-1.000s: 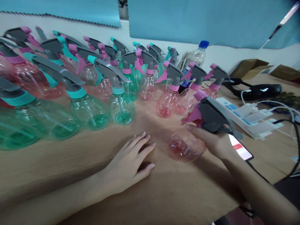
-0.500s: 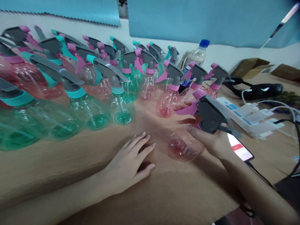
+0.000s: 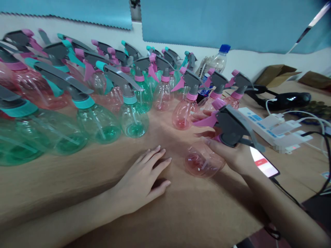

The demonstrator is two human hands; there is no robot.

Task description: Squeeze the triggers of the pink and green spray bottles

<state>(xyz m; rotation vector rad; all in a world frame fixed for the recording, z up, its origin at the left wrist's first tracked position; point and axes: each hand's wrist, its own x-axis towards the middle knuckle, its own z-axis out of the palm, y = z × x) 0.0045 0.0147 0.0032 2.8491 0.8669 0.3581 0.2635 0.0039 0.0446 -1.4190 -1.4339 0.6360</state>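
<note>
My left hand [image 3: 143, 181] lies flat on the wooden table [image 3: 108, 182], palm down with fingers spread, holding nothing. My right hand [image 3: 230, 155] is round the upper part of a pink spray bottle [image 3: 204, 163]. Its thumb crosses the front below the grey and pink trigger head, and its other fingers show behind. This bottle's base seems to rest on the table, with its nozzle pointing left. Just beyond it stands another pink spray bottle [image 3: 184, 113]. A green spray bottle [image 3: 134, 120] with a turquoise collar is beyond my left hand.
Several more green and pink spray bottles [image 3: 99, 120] crowd the left and back. A clear bottle with a blue cap [image 3: 219, 60] stands behind them. On the right are a power strip [image 3: 261, 127] with plugs and cables, a lit phone [image 3: 266, 165] and a black object [image 3: 289, 100].
</note>
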